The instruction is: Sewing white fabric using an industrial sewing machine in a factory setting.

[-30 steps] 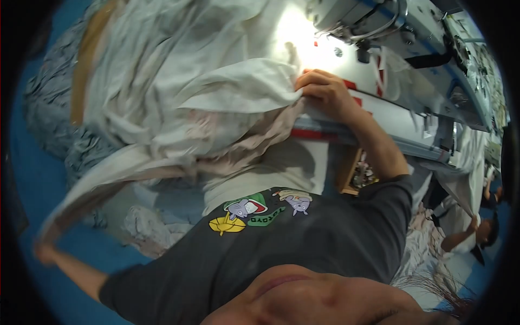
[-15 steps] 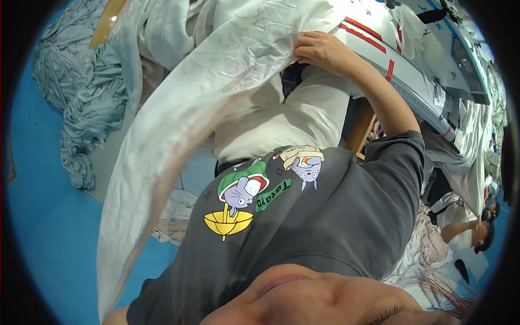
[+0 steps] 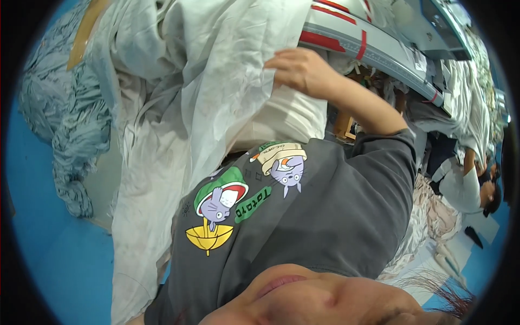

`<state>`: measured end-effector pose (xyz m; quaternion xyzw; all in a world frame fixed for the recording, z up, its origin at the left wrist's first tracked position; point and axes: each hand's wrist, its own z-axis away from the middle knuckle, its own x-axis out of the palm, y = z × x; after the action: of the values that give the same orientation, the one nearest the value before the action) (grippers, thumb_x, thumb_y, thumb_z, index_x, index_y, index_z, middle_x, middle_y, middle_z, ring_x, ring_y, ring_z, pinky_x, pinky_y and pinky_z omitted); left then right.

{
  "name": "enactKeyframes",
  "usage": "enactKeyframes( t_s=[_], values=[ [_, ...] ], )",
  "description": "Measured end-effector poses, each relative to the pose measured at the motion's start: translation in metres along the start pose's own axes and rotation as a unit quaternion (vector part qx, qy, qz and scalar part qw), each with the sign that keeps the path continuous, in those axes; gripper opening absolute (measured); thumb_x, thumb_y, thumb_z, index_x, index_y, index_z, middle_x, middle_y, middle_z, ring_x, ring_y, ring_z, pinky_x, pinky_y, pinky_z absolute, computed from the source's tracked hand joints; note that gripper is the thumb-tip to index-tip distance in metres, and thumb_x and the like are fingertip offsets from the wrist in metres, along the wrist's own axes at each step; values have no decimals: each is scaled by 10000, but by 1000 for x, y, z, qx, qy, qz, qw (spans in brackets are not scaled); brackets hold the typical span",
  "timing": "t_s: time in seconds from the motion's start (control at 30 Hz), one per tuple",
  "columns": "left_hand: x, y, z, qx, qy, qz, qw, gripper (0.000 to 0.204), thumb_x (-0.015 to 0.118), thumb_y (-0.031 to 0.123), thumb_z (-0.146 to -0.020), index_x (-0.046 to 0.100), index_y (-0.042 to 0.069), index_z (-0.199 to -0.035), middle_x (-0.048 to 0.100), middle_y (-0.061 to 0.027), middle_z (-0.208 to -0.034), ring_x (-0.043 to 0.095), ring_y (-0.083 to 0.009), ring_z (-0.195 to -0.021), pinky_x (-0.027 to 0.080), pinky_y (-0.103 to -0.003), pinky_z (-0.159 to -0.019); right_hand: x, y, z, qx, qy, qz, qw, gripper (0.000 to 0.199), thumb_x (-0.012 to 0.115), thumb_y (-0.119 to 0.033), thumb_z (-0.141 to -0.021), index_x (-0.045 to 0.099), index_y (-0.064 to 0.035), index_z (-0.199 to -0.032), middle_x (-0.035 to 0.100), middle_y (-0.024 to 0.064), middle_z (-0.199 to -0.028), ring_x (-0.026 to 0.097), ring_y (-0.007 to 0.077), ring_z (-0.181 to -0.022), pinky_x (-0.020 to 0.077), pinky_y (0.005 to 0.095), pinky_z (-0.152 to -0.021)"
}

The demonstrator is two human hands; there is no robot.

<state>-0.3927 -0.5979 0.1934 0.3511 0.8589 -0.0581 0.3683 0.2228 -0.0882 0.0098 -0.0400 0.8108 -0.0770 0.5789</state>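
A long white cloth [image 3: 211, 92], thin and wrinkled, falls from the work surface across my lap and down my left side. My right hand [image 3: 303, 70] is at its right edge, fingers bent together and closed on the thin border; the thumb is mostly hidden. My left hand is out of sight. Only a bit of my left arm shows at the lower edge, beside the cloth's hanging end.
A grey machine bed [image 3: 379, 65] with red tape runs along the upper right. Crumpled grey-blue cloth [image 3: 81, 130] is heaped at left, near a tan strip [image 3: 86, 35]. Another person [image 3: 463, 187] sits at far right. Pale cloth [image 3: 433, 216] lies on the blue floor [image 3: 59, 260].
My right hand has moved left and slightly down, away from the machine bed, with the cloth's edge. The stretched cloth has slackened and now hangs in folds over my lap.
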Motion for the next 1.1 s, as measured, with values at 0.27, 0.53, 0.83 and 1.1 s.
enactKeyframes(
  t_s=[0.27, 0.53, 0.83, 1.1],
  values=[
    [223, 283, 60, 243, -128, 348, 896, 326, 388, 146, -975, 668, -13, -1030, 675, -126, -1082, 613, -219, -1009, 460, -366, -896, 63, -37, 75, 70, 92, -82, 990, 84, 644, -96, -683, 648, -85, -766, 664, 61, -1070, 625, 239, -1027, 496, 383, -926],
    [427, 699, 100, 310, -195, 495, 788, 235, 475, 65, -938, 607, 31, -1129, 544, -141, -1312, 549, -295, -1160, 436, -330, -942, 80, -20, 77, 144, 132, -169, 966, 104, 619, -102, -681, 629, -62, -776, 654, 84, -1034, 617, 283, -1015, 492, 396, -941],
    [531, 801, 65, 258, -265, 406, 836, 262, 487, 287, -954, 633, 103, -1071, 645, -173, -987, 614, -357, -926, 469, -388, -785, 74, 67, 73, 130, 139, -197, 962, 100, 651, -96, -679, 619, -23, -740, 651, 120, -1003, 642, 251, -976, 516, 400, -906],
    [637, 823, 16, 275, -201, 379, 860, 329, 472, 290, -949, 604, 97, -1181, 655, -152, -1068, 618, -319, -1001, 468, -382, -855, 53, 113, 58, 97, 123, -246, 957, 174, 690, -74, -669, 655, 30, -804, 651, 167, -1014, 634, 305, -1022, 514, 420, -910]
  ],
)
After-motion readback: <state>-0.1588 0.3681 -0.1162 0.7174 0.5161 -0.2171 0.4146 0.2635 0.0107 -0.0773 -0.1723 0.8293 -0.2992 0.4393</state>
